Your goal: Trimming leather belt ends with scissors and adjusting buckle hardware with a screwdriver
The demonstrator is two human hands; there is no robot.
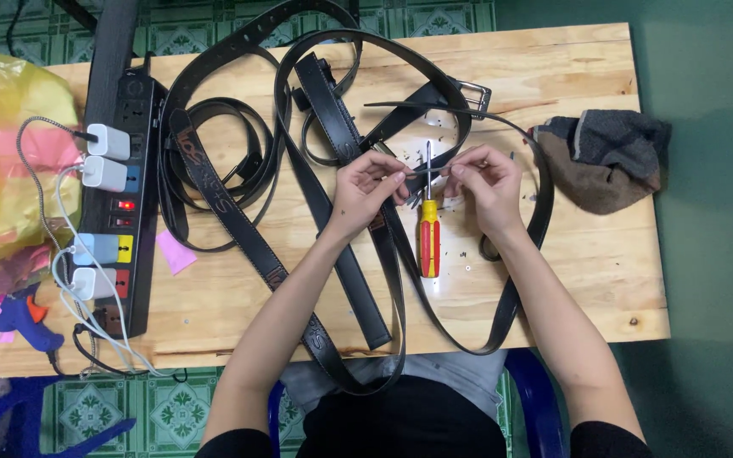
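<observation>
Seen from above, both hands met over the middle of a wooden table (553, 280). The left hand (365, 191) and right hand (485, 182) each pinched an end of a short stretch of black belt (422, 172), held crosswise between them. A red and yellow screwdriver (428, 229) lay directly beneath, its long axis pointing away from the person, about equally near both hands. More belts (222, 170) coiled to the left, beside a power strip (125, 203).

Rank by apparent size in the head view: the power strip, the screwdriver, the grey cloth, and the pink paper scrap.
1. Power strip, the longest.
2. Grey cloth.
3. Screwdriver: about as long as the cloth is wide but far thinner, so this ranking is unsure.
4. Pink paper scrap, the smallest.
</observation>
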